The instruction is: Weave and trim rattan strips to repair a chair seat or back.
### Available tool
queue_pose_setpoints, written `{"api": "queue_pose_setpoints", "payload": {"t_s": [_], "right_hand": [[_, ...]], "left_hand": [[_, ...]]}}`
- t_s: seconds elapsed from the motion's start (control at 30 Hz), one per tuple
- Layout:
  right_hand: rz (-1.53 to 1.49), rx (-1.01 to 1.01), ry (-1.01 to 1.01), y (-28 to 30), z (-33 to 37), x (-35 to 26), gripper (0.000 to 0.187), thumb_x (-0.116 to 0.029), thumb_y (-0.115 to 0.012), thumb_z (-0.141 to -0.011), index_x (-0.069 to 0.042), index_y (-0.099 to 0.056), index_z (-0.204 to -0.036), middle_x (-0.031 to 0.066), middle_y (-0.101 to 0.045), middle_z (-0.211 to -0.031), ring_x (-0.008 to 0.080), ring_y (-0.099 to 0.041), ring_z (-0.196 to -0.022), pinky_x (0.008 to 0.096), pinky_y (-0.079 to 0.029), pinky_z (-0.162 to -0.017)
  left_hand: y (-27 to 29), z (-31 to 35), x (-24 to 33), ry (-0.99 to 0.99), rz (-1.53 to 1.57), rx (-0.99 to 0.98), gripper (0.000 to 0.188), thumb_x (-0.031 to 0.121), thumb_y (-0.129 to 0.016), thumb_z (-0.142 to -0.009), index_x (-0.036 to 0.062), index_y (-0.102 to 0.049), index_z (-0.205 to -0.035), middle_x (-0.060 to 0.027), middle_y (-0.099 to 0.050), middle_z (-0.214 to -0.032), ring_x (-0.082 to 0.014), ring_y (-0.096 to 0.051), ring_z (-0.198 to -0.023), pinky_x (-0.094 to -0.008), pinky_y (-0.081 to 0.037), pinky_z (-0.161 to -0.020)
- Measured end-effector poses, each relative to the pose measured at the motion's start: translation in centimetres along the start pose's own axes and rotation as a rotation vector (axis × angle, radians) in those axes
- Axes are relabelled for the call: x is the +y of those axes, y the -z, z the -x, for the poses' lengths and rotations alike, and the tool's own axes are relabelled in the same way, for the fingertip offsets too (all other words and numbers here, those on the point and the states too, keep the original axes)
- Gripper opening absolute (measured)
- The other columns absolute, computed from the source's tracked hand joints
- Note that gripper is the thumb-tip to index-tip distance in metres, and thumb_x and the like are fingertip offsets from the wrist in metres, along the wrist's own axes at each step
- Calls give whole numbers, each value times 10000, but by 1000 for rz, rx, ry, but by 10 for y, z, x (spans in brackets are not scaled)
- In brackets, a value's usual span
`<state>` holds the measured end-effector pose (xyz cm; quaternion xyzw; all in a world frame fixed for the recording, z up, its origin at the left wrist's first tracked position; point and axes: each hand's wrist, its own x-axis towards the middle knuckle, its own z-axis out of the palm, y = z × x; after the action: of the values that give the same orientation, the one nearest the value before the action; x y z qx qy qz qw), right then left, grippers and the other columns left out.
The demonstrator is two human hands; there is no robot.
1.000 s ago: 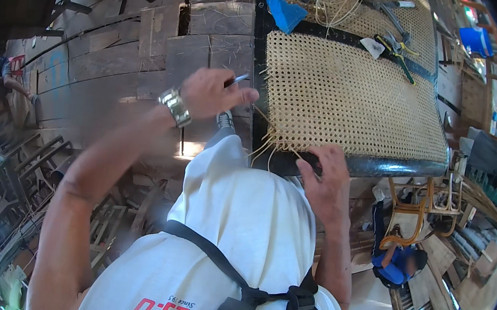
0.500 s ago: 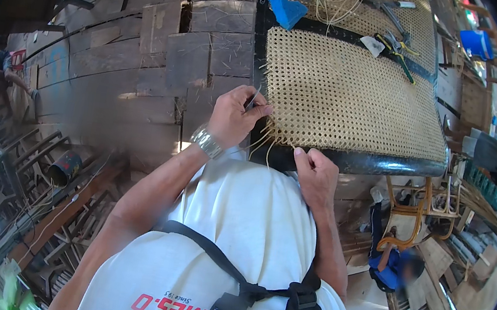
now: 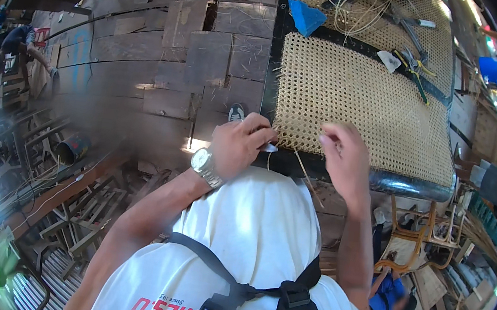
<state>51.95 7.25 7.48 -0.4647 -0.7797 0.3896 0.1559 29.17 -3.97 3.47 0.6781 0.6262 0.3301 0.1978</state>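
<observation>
A woven cane panel [image 3: 362, 101] is set in a black frame [image 3: 408, 185] in front of me. My left hand [image 3: 241, 144], with a metal watch on its wrist, is at the panel's near left corner. Its fingers are closed on a thin metal tool [image 3: 269, 148], of which only a short shiny part shows. Over the panel's near edge is my right hand [image 3: 347, 165], its fingers curled toward the thumb. Whatever they may pinch is too small to make out. Between the hands, a loose cane strand [image 3: 308, 178] runs from the panel across the frame toward me.
Pliers [image 3: 419, 77], a hammer [image 3: 413, 35], a blue piece [image 3: 306, 18] and coiled cane strands [image 3: 358, 9] lie on the frame's far part. A rattan chair [image 3: 410, 236] and a person in blue [image 3: 390, 296] are at right. Wooden furniture frames [image 3: 90, 216] crowd the left.
My right hand has risen from the frame's near edge to above the panel. My left hand has moved down slightly along the corner. One long strand now lies across the frame.
</observation>
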Motion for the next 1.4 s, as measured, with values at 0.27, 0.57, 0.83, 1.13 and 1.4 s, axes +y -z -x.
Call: {"api": "queue_pose_setpoints", "payload": {"t_s": [0.27,0.57,0.83,1.13,1.4], "right_hand": [[16,-693,310,-32,-85,-7,218,23,-705,-818,-46,-692,-1024,97,-613,-1003,264,-641,-946,344,-511,-796],[-157,-310,312,-52,-59,1,107,21,-679,-828,-15,-638,-920,113,-594,-939,294,-619,-903,371,-503,-802],[67,-127,-264,-10,37,-22,179,-178,-711,-912,-18,-638,-946,92,-627,-842,255,-640,-789,349,-518,-720],[-46,46,-445,-37,51,-26,259,-240,-689,-952,-1,-621,-881,109,-604,-764,237,-571,-629,366,-467,-591],[-121,-1,-91,-48,-43,-29,218,-176,-781,-844,-12,-666,-931,118,-618,-868,258,-620,-764,368,-497,-718]], "left_hand": [[5,8,11,-31,-101,-133,304,25,-737,-702,116,-712,-990,-39,-643,-1019,-256,-672,-830,-373,-553,-670],[-8,-31,-9,602,225,131,166,171,-785,-809,19,-726,-838,-159,-636,-822,-317,-642,-739,-397,-520,-668],[-2,-52,-41,563,166,-151,270,278,-810,-800,22,-744,-854,-119,-688,-791,-201,-637,-672,-339,-503,-642],[-1,-52,-42,614,309,-244,314,282,-773,-862,-15,-723,-950,-66,-673,-737,-119,-561,-634,-294,-475,-615],[1,-52,-40,745,451,-298,315,290,-711,-913,-20,-730,-969,-167,-694,-744,-214,-655,-673,-367,-511,-665]]}}
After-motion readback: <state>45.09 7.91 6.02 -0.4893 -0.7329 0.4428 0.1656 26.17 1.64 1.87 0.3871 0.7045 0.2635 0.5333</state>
